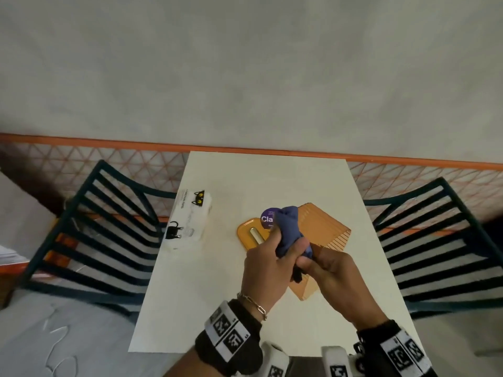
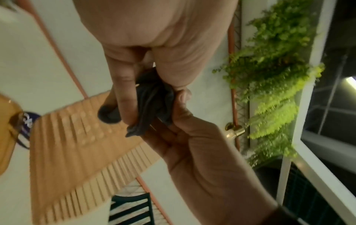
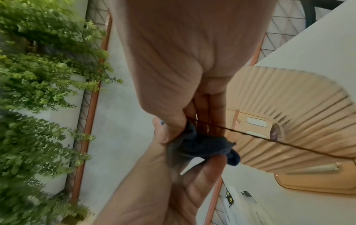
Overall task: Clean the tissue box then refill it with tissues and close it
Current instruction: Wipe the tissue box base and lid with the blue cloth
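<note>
An orange ribbed tissue box (image 1: 330, 231) sits lidless on the white table (image 1: 217, 295); its inside shows in the right wrist view (image 3: 289, 109). Its orange slotted lid (image 1: 249, 232) lies flat just left of it. Above the box, my left hand (image 1: 273, 240) and right hand (image 1: 304, 258) both grip a bunched blue cloth (image 1: 290, 229), seen dark in the wrist views (image 2: 154, 103) (image 3: 200, 147). A white tissue pack with black cats (image 1: 190, 221) lies at the table's left edge.
A round purple object with white lettering (image 1: 267, 219) stands between lid and box, partly behind the cloth. Dark slatted chairs stand at the left (image 1: 89, 235) and right (image 1: 441, 240) of the table. An orange-railed mesh fence (image 1: 109, 159) runs behind.
</note>
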Available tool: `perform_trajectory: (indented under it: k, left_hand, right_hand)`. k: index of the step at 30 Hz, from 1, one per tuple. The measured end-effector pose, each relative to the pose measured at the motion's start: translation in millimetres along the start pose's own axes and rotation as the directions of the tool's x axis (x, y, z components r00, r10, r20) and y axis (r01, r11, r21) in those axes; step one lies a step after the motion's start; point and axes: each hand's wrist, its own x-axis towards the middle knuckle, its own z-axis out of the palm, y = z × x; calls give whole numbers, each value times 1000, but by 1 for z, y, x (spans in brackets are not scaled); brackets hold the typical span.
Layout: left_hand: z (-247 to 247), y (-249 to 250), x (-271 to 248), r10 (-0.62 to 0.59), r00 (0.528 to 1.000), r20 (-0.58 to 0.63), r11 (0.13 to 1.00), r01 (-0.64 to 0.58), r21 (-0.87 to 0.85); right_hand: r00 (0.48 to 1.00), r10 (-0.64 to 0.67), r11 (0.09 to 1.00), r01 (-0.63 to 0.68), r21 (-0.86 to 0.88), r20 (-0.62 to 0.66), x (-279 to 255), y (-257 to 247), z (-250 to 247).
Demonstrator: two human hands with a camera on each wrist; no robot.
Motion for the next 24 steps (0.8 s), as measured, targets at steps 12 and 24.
perform_trajectory:
  k: [12, 24]
  left_hand:
    - [-50, -84, 7, -366, 912, -184, 923, 381, 53]
    - [-137, -246, -37, -623, 713, -323, 485, 676, 555]
  right_hand:
    - [979, 195, 952, -176, -251, 54, -11, 23, 14]
    - [892, 271, 750, 39, -660, 362, 2, 54, 38]
